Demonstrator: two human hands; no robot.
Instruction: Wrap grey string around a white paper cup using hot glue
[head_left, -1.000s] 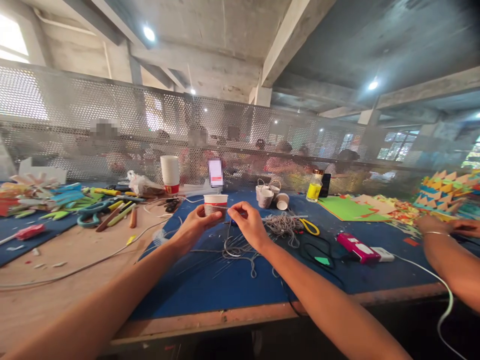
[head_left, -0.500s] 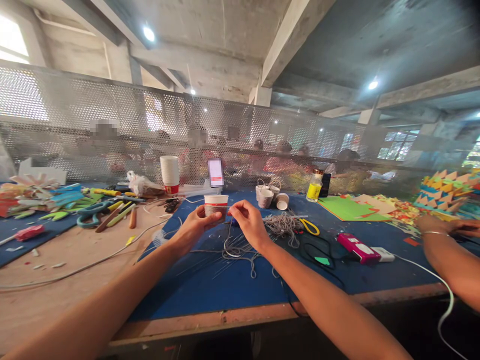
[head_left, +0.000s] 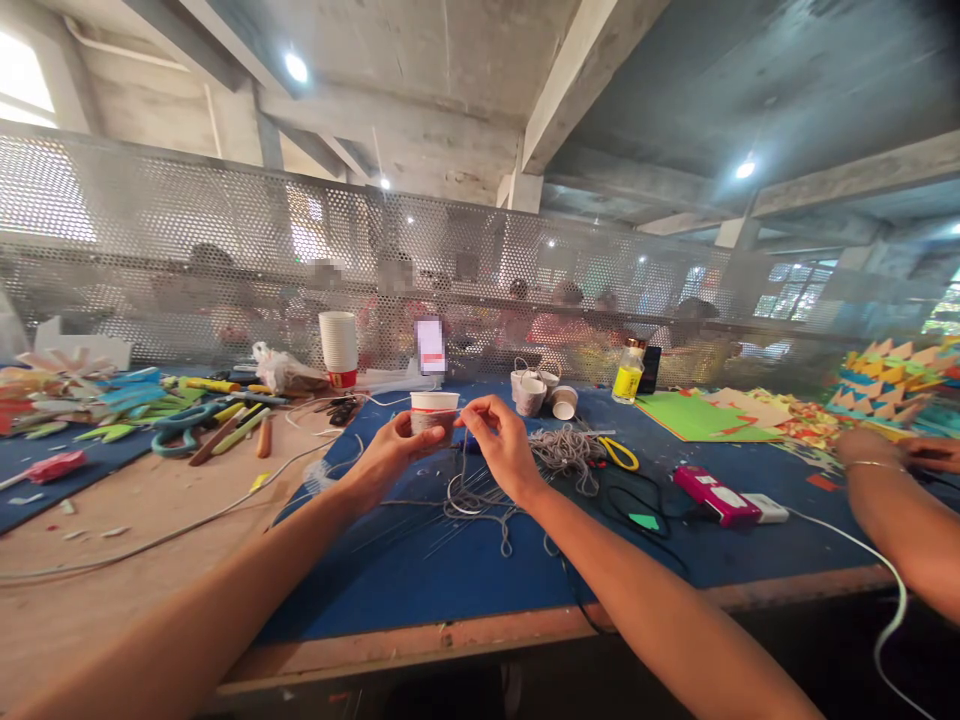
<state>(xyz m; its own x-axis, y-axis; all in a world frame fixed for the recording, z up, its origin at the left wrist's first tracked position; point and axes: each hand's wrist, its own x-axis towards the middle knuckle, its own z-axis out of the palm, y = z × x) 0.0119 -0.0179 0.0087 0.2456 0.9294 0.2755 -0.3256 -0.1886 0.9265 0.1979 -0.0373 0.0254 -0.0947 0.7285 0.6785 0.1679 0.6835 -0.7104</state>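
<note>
A white paper cup with a red band is held upright in my left hand, thumb across its front. Grey cord is wound around the cup's lower part. My right hand is closed in a pinch at the cup's right side, on the grey cord that hangs down from the fingers. Below, loose loops of the cord lie on the blue mat among thin wires. A tangled heap of grey cord sits to the right, beside yellow-handled scissors.
Cord-wrapped cups stand behind, near a phone and a stack of paper cups. A pink device with a white cable and green paper lie right. Another person's arm reaches in. Tools lie left.
The cup is tilted slightly and has shifted a little to the right. My right hand stays beside it, with the cord now hanging more visibly beneath the fingers.
</note>
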